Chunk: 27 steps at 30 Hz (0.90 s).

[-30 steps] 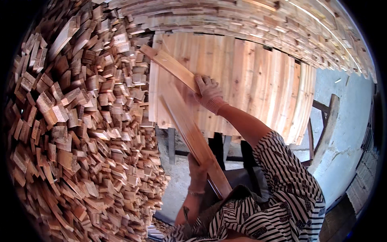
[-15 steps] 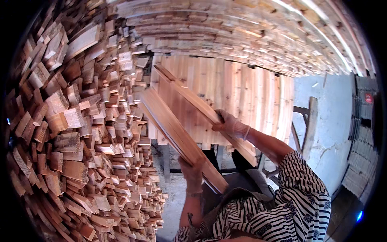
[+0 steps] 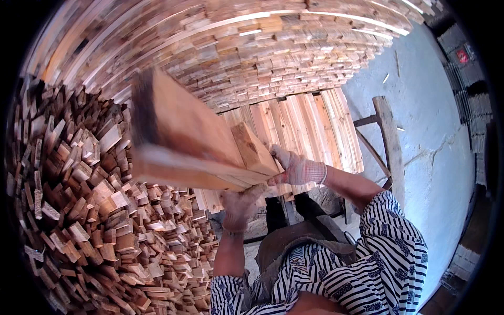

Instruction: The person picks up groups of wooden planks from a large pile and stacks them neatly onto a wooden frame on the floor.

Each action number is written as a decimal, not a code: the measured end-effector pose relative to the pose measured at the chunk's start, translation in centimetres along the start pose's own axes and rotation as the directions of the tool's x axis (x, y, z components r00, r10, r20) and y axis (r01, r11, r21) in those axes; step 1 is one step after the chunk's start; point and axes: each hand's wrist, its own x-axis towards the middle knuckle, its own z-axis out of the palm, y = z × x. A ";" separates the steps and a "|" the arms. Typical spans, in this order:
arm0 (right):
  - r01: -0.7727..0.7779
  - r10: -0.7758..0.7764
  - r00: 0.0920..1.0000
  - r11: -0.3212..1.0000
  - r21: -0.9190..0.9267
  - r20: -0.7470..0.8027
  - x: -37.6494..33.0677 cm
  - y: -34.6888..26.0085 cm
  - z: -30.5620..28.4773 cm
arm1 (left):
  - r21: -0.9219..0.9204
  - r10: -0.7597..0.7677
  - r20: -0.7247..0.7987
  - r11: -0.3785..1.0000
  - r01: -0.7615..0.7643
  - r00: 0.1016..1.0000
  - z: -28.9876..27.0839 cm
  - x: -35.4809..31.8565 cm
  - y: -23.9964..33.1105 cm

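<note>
In the head view, a wide board [image 3: 197,123] and a narrower board [image 3: 254,149], seen slanting apart over the planks half a second ago, are now brought together; their far ends appear lifted toward the camera, the wide board's dark end being blurred, while their near ends are held in front of the body. By this, two separate loads are made into one bundle, borne above the planks [image 3: 310,126] laid side by side beyond; its balance is judged to rest on the near ends alone, so a steady grip is called for there.

The narrower board is clasped at its near end by the right hand [image 3: 295,165], the gloved thumb and fingers being bent round the wood; the near end of the wide board is grasped from below by the left hand [image 3: 240,205], also gloved, though the exact set of its fingers is blurred; whether another piece is hidden in the bundle cannot be told.

No box or bin is made out; wood is kept in open stacks instead: short pieces are unevenly packed in the left stack [image 3: 105,220], and pieces in close rows are held by the far stack [image 3: 262,63]; at the right, a wooden frame [image 3: 390,147] is seen against the grey floor [image 3: 425,126].
</note>
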 end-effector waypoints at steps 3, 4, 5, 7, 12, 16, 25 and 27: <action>0.178 -0.181 0.983 0.981 -0.078 -0.035 -0.6 4.1 -0.1 | 0.330 -0.181 0.088 0.933 0.143 0.980 -2.0 0.6 -3.0; 0.194 -0.201 0.978 0.974 -0.119 -0.050 -0.5 4.9 0.4 | 0.351 -0.208 0.159 0.926 0.141 0.965 -3.3 0.8 -4.2; 0.112 -0.117 0.992 0.990 -0.081 -0.049 -0.8 5.5 0.0 | 0.352 -0.242 0.266 0.925 0.139 0.933 -3.3 1.6 -5.5; -0.038 0.039 0.999 0.999 0.011 -0.025 -1.4 7.8 -0.3 | 0.293 -0.288 0.429 0.941 0.169 0.856 -2.8 1.8 -8.8; -0.163 0.167 0.985 0.982 -0.092 0.042 -0.2 11.5 -1.4 | 0.149 -0.439 0.436 0.896 0.418 0.786 -3.4 5.6 -15.7; -0.300 0.296 0.953 0.950 0.086 0.058 0.9 9.9 -2.9 | 0.327 -0.299 0.294 0.924 0.198 0.908 0.3 7.6 -14.0; -0.352 0.369 0.927 0.919 -0.176 0.073 1.2 8.9 -5.4 | 0.343 -0.140 0.137 0.936 0.086 0.981 -0.3 9.4 -5.7; -0.383 0.373 0.924 0.894 -0.231 -0.087 -0.2 11.1 -7.2 | 0.401 -0.125 0.043 0.911 0.097 0.991 -3.1 10.8 -3.4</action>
